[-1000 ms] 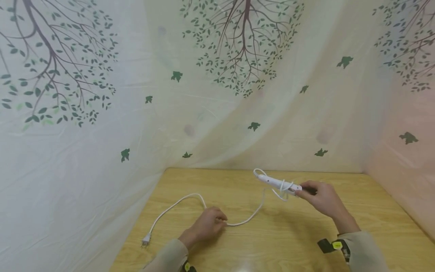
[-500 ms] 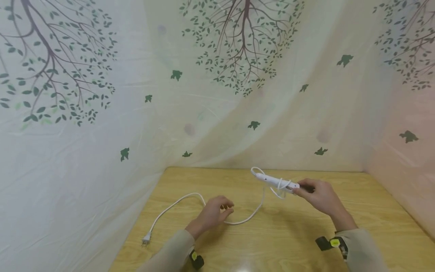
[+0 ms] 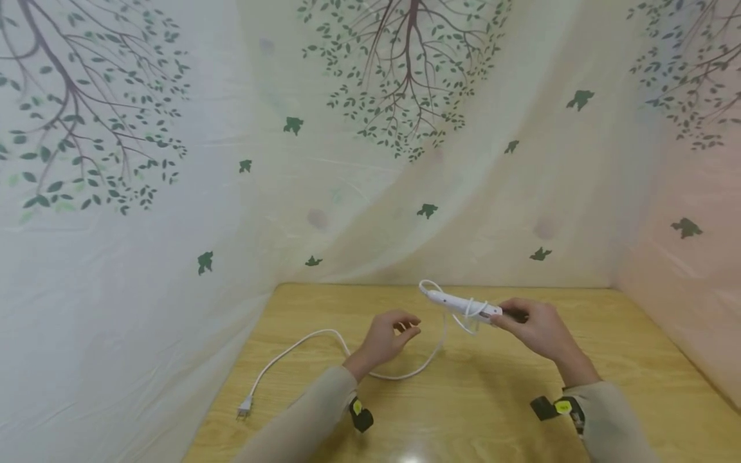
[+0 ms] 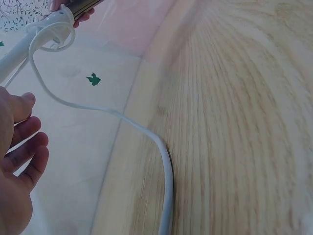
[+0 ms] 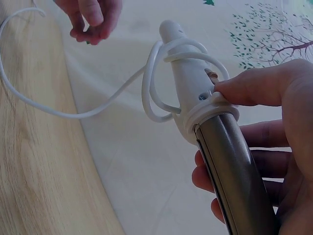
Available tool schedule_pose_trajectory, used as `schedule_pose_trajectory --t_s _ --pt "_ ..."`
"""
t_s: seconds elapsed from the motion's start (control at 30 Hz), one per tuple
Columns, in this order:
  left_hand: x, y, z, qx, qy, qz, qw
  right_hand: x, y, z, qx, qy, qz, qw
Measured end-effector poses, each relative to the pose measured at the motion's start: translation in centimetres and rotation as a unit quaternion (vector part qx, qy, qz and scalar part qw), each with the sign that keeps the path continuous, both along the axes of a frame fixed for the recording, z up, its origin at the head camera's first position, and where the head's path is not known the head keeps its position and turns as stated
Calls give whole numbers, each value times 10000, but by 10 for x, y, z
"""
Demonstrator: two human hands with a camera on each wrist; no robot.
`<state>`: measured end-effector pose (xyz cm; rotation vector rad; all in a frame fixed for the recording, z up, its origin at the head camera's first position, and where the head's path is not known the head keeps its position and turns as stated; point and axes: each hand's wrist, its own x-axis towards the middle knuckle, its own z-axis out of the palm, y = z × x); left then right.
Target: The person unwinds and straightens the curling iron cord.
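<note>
My right hand [image 3: 538, 328] holds a hair straightener [image 3: 457, 302] above the table, its white handle pointing left. In the right wrist view, the thumb lies at the base of the handle and the fingers wrap behind the dark metallic barrel [image 5: 237, 171]. Several turns of the white cord [image 5: 151, 93] loop loosely around the handle. From there the cord drops to the table and runs left to a two-prong plug [image 3: 245, 406]. My left hand [image 3: 384, 337] hovers over the cord left of the straightener, its fingers loosely bent with nothing between them.
The wooden table [image 3: 492, 411] extends beneath both hands. Behind it and at its sides hang pale curtains [image 3: 370, 218] printed with trees and green birds. Black bands with yellow tags [image 3: 563, 406] are on both wrists.
My left hand has let go of the cord on the table, risen and moved right toward the straightener, its fingers parting. My right hand keeps its hold, with the straightener shifted slightly left.
</note>
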<state>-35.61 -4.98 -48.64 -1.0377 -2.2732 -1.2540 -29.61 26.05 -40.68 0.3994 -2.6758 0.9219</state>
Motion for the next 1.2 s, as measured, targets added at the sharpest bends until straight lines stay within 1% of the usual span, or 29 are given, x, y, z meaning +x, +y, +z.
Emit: schedule_pose_trajectory --t_s 0.1,0.17,0.23,0.5,0.63,0.77,0.93,1.2 --pt "-4 7 1 162 -216 -96 9996 0 -1 0 -26 45 48 10000" --pt "-6 11 1 270 -423 -172 9986 0 -1 -1 -31 77 66 9999" --pt "-8 15 0 327 -614 -181 9974 0 -2 -2 -34 95 75 9999" --pt "-19 34 -1 430 -964 62 9944 0 -2 -4 -42 74 74 9999" --pt "-23 40 -1 514 -1186 78 9916 1 -3 -5 -47 86 116 9999" --pt "-24 44 -2 534 -1258 59 9906 2 -4 -6 -69 99 177 9998" --pt "-25 48 -4 626 -1246 24 9902 3 -4 -6 -122 103 232 9996" --pt "-27 53 -6 742 -1306 -311 9882 3 -4 -8 -155 124 207 9996"
